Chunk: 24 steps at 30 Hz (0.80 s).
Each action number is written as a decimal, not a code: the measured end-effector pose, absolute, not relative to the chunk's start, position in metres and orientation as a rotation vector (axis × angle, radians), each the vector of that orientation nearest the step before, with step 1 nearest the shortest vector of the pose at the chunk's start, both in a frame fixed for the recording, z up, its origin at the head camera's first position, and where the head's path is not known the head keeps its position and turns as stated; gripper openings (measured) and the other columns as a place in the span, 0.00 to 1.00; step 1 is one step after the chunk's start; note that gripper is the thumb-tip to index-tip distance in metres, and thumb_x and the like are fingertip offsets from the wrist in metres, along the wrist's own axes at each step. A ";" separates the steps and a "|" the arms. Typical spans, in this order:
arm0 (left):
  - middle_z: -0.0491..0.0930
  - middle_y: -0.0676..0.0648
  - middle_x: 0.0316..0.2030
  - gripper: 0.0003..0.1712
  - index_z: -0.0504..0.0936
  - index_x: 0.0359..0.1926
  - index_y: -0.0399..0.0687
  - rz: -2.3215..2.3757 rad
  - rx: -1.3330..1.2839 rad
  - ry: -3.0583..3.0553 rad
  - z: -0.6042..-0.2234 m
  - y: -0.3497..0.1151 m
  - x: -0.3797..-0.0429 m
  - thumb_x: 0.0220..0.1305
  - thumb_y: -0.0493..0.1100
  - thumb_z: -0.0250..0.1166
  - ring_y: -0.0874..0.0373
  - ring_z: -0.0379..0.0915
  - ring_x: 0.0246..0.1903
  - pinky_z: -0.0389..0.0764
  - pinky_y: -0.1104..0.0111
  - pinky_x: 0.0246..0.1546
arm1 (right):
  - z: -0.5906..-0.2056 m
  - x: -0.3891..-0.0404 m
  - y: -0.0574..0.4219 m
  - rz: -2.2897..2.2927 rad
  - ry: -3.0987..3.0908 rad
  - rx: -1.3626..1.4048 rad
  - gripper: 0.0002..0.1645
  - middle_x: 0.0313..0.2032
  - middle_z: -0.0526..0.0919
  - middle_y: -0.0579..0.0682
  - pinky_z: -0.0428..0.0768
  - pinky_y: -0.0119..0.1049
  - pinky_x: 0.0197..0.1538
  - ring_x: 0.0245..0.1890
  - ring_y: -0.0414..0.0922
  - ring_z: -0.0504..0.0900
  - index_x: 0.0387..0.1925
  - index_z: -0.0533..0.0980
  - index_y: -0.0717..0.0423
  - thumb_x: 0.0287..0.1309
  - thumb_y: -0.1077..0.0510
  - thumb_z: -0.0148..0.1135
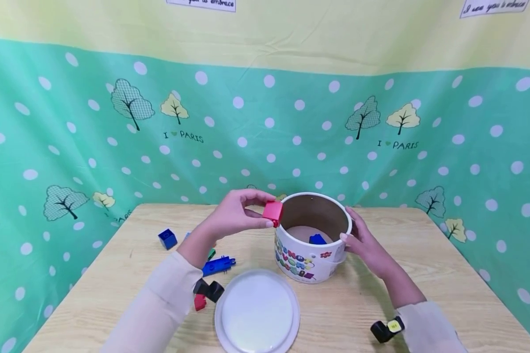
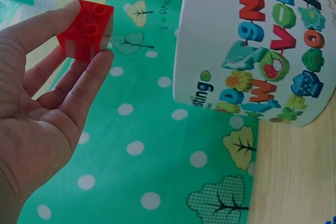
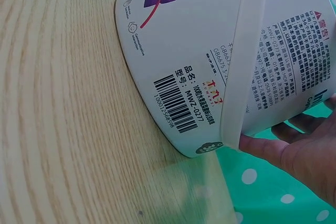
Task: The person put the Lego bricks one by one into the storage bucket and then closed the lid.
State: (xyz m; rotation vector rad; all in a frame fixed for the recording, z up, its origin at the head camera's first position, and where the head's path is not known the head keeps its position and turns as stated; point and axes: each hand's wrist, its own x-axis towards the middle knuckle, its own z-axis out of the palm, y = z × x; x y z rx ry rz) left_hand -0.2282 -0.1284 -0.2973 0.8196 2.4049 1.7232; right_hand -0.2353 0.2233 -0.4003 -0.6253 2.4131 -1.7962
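Observation:
A red toy building block (image 1: 273, 211) is pinched between the thumb and fingertips of my left hand (image 1: 237, 214), held up beside the left rim of a white bucket. In the left wrist view the studs of the red block (image 2: 90, 27) face the camera. My right hand (image 1: 367, 243) grips the right side of the white bucket (image 1: 298, 260), thumb over the rim. Inside the bucket a blue block (image 1: 317, 239) lies on the bottom. The right wrist view shows the bucket's printed side with its barcode and white handle (image 3: 247, 61).
A round white lid (image 1: 257, 314) lies on the wooden table in front of the bucket. Left of it are a long blue piece (image 1: 218, 265), a red block (image 1: 199, 302) and a partly hidden green piece (image 1: 211, 253). Farther left sits a dark blue block (image 1: 168, 239). A dotted green curtain hangs behind.

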 end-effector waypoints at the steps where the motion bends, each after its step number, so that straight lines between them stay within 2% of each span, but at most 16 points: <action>1: 0.79 0.43 0.50 0.29 0.80 0.56 0.42 1.716 0.846 2.409 -0.296 -0.126 -0.230 0.50 0.37 0.77 0.49 0.83 0.41 0.84 0.61 0.42 | -0.400 -0.235 0.224 -1.797 2.414 -0.623 0.44 0.73 0.46 0.65 0.73 0.62 0.56 0.70 0.68 0.52 0.77 0.37 0.43 0.71 0.55 0.50; 5: 0.79 0.44 0.50 0.29 0.80 0.55 0.40 1.690 0.917 2.415 -0.289 -0.120 -0.235 0.50 0.36 0.77 0.51 0.81 0.43 0.84 0.62 0.43 | -0.401 -0.234 0.223 -1.784 2.422 -0.614 0.45 0.74 0.46 0.64 0.73 0.62 0.57 0.70 0.67 0.52 0.77 0.37 0.43 0.71 0.52 0.51; 15: 0.80 0.46 0.47 0.27 0.81 0.54 0.43 1.658 0.903 2.415 -0.274 -0.103 -0.248 0.50 0.37 0.77 0.50 0.78 0.47 0.84 0.63 0.43 | -0.401 -0.234 0.222 -1.805 2.409 -0.624 0.44 0.74 0.45 0.65 0.73 0.62 0.57 0.70 0.68 0.52 0.77 0.37 0.44 0.72 0.55 0.50; 24: 0.81 0.50 0.46 0.27 0.82 0.53 0.45 1.552 0.938 2.452 -0.263 -0.085 -0.262 0.50 0.40 0.77 0.54 0.77 0.48 0.83 0.64 0.43 | -0.402 -0.234 0.222 -1.809 2.414 -0.622 0.44 0.73 0.46 0.65 0.73 0.63 0.56 0.69 0.68 0.53 0.77 0.37 0.43 0.72 0.54 0.50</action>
